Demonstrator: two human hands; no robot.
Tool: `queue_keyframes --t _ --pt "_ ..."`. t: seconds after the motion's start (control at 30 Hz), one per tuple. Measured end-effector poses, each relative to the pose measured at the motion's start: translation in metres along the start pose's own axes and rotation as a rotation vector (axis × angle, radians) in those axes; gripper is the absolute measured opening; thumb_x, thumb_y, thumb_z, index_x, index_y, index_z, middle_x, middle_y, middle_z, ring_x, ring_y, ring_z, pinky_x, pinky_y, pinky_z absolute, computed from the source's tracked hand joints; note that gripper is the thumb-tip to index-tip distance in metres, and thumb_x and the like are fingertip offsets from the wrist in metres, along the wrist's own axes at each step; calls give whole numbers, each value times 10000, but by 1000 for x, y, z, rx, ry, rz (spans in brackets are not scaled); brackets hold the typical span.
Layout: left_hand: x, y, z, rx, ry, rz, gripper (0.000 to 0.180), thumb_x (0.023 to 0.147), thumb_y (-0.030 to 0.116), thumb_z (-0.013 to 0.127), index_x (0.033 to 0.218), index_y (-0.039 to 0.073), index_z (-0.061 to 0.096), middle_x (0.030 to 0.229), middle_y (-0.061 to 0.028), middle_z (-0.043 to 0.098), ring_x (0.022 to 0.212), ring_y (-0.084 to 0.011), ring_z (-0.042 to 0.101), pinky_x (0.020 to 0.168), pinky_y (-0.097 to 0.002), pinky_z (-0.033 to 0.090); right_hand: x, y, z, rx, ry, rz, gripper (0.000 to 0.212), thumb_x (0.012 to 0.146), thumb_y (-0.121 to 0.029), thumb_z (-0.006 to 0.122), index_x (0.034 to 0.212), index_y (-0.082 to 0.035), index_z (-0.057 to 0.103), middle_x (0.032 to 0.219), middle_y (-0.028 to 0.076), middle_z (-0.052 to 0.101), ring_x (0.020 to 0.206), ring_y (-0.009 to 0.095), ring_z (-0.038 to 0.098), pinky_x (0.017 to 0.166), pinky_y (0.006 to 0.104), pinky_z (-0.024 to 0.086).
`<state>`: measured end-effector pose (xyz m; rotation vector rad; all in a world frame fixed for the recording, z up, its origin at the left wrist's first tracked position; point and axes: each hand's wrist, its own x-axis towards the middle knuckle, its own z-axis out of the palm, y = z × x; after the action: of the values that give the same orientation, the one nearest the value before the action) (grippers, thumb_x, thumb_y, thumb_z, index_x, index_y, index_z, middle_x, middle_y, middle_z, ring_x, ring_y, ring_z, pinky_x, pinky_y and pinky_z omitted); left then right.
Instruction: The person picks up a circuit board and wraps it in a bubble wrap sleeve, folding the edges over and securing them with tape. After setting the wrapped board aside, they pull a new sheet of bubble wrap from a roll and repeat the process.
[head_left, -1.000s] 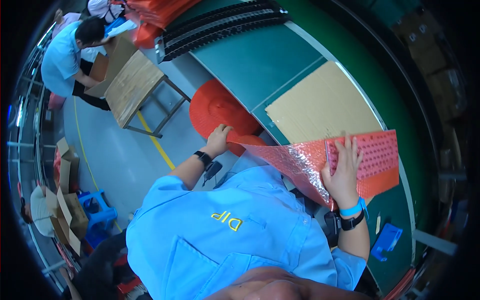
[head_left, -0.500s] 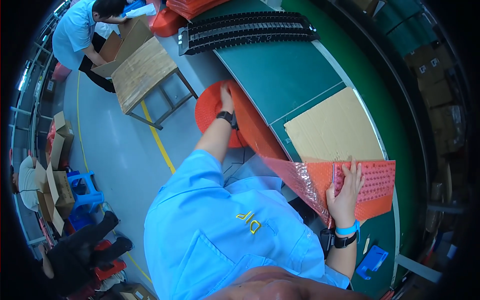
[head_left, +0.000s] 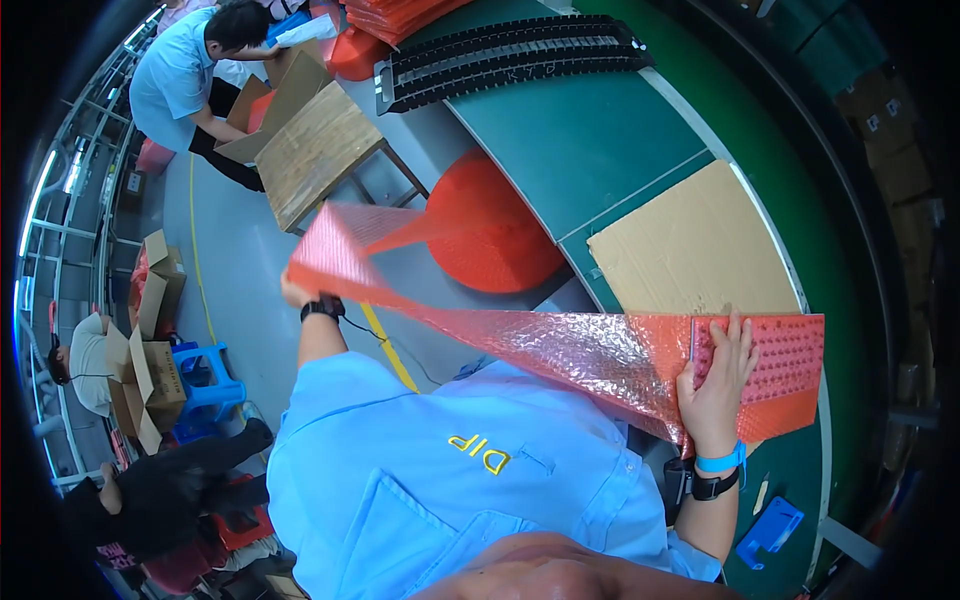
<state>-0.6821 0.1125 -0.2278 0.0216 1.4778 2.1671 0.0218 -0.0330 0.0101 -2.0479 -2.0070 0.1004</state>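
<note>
My left hand (head_left: 297,288) is out to the left, closed on a strip of red bubble wrap (head_left: 520,345). This strip runs twisted and taut across my front to the table. Its other part leads back to a big red roll (head_left: 495,225) beside the table's edge. On the table a flat pinkish panel (head_left: 785,362) with rows of small marks lies on the wrap's end. My right hand (head_left: 718,378) rests flat over the panel's left edge, fingers stretched and spread.
A cardboard sheet (head_left: 690,240) lies on the green table (head_left: 560,150), with a black slotted rack (head_left: 515,62) at its far end. A blue tool (head_left: 768,532) is near my right wrist. A wooden table (head_left: 320,150), a co-worker (head_left: 180,85), cartons (head_left: 155,385) and a blue stool (head_left: 210,375) stand left.
My left hand has moved from beside the roll out to the left and nearer to me, drawing a long strip of bubble wrap off it. My right hand stays on the panel.
</note>
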Motion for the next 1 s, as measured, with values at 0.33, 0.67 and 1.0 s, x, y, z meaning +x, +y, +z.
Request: queue_keyframes --t 0.33,0.67,1.0 --pt "28 112 -159 -225 491 93 530 949 536 489 906 60 718 1045 -153 691 920 -334 668 854 -429 542 -1 1 2 -32 3 4 617 794 -55 601 1384 -31 424 1586 217 285 1485 445 191 1184 623 104" --pt "97 83 -131 2030 19 173 457 906 401 539 1072 14 716 1176 -217 682 1109 -439 623 928 -483 493 -4 -1 -2 -55 23 9 614 788 -51 599 1376 -23 427 1583 216 289 1484 447 194 1182 622 106" --pt "-112 -243 35 1621 -1198 -115 724 848 480 636 1455 121 475 1423 -173 547 1330 -353 505 1094 -408 423 0 -5 0 -17 -2 0 613 783 -70 626 1364 -26 434 1582 229 280 1483 455 190 1177 634 106"
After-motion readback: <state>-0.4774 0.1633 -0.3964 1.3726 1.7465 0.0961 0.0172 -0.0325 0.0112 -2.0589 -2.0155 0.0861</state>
